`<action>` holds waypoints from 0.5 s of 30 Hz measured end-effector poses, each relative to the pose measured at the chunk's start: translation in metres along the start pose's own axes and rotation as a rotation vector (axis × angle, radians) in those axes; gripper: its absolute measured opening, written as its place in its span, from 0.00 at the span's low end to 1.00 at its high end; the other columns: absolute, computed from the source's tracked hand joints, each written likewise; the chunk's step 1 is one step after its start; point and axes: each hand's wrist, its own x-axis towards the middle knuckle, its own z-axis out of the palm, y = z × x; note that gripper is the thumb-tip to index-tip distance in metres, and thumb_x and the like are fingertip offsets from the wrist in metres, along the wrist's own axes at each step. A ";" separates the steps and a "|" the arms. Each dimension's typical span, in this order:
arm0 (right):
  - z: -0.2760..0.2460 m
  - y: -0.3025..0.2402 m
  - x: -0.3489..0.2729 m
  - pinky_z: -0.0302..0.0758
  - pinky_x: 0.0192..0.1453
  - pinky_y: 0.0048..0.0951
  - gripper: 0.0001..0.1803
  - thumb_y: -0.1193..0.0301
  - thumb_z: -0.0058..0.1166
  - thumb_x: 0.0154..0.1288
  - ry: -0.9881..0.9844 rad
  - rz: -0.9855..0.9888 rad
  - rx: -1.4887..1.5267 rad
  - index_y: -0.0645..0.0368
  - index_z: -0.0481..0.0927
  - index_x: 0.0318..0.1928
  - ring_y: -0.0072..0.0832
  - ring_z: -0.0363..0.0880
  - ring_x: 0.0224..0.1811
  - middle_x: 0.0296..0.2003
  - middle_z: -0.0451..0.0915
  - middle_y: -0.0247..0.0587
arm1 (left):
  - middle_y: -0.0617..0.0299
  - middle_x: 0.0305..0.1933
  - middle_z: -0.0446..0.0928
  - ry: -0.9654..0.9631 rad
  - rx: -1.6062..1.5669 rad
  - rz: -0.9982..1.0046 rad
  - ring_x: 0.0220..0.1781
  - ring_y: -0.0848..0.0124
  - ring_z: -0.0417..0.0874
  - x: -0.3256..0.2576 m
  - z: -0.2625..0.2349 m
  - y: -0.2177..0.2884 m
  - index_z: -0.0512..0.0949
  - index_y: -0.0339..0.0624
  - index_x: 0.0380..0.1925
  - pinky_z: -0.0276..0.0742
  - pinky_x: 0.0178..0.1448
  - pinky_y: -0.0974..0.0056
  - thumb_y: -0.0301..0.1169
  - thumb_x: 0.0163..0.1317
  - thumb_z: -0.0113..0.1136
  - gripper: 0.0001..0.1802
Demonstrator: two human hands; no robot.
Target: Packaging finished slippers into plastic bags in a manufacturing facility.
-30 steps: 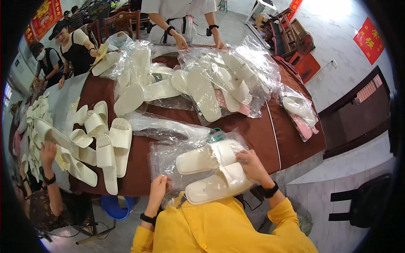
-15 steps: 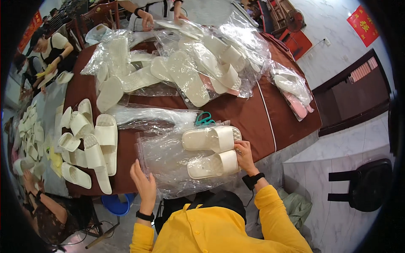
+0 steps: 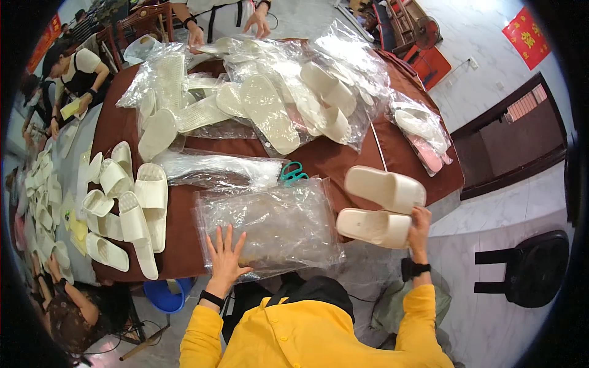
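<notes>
In my right hand [image 3: 419,232] is a pair of cream slippers [image 3: 383,187], gripped at the strap ends and held side by side beyond the right end of a clear plastic bag [image 3: 270,227]. My left hand [image 3: 226,257] lies with spread fingers on the left part of that bag, which rests flat at the table's near edge. Behind the bag are a bundle of clear plastic bags [image 3: 221,172] and teal-handled scissors [image 3: 294,173]. Loose cream slippers [image 3: 136,230] are piled to the left of my left hand.
Bagged slippers [image 3: 270,113] cover the far side of the brown-covered table [image 3: 184,245]; another bagged pair [image 3: 423,135] sits at the right edge. Across the table are a co-worker's hands [image 3: 257,23]. Other people work at the left. A blue bucket [image 3: 165,297] stands on the floor.
My right hand has carried the slippers rightward off the bag. My left hand has come down onto the bag with fingers spread. The co-worker's hands opposite have let go of a bagged slipper pair.
</notes>
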 end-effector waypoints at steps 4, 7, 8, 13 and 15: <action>-0.033 -0.088 0.031 0.66 0.61 0.35 0.14 0.75 0.62 0.53 0.099 0.045 0.252 0.62 0.81 0.43 0.39 0.68 0.55 0.46 0.77 0.41 | 0.48 0.81 0.36 0.046 0.031 0.003 0.80 0.41 0.31 -0.001 0.001 0.003 0.51 0.61 0.75 0.26 0.75 0.28 0.56 0.30 0.80 0.70; -0.003 -0.193 0.043 0.69 0.53 0.32 0.12 0.78 0.60 0.50 -0.116 -0.096 0.424 0.63 0.79 0.38 0.38 0.70 0.50 0.42 0.76 0.42 | 0.45 0.78 0.47 -0.006 0.042 -0.019 0.79 0.39 0.41 -0.003 0.001 0.001 0.55 0.62 0.74 0.33 0.73 0.26 0.57 0.42 0.73 0.59; 0.027 -0.214 0.034 0.69 0.53 0.35 0.11 0.78 0.60 0.50 -0.155 -0.095 0.519 0.63 0.78 0.36 0.39 0.71 0.48 0.41 0.76 0.43 | 0.44 0.75 0.53 0.096 0.089 -0.004 0.78 0.38 0.45 -0.003 0.020 -0.004 0.58 0.61 0.73 0.35 0.73 0.25 0.54 0.49 0.67 0.50; 0.180 -0.222 -0.023 0.69 0.62 0.40 0.15 0.83 0.56 0.51 -0.448 -0.328 0.564 0.59 0.81 0.42 0.43 0.72 0.55 0.49 0.80 0.39 | 0.42 0.67 0.65 0.241 0.016 0.019 0.73 0.48 0.60 -0.011 0.041 -0.022 0.67 0.41 0.65 0.42 0.77 0.35 0.41 0.62 0.53 0.32; 0.206 -0.195 -0.029 0.69 0.62 0.41 0.16 0.82 0.56 0.50 -0.463 -0.286 0.543 0.57 0.80 0.42 0.45 0.72 0.55 0.49 0.80 0.40 | 0.42 0.70 0.62 0.143 -0.037 0.068 0.76 0.46 0.55 -0.028 0.002 -0.028 0.65 0.34 0.65 0.40 0.77 0.36 0.39 0.61 0.58 0.34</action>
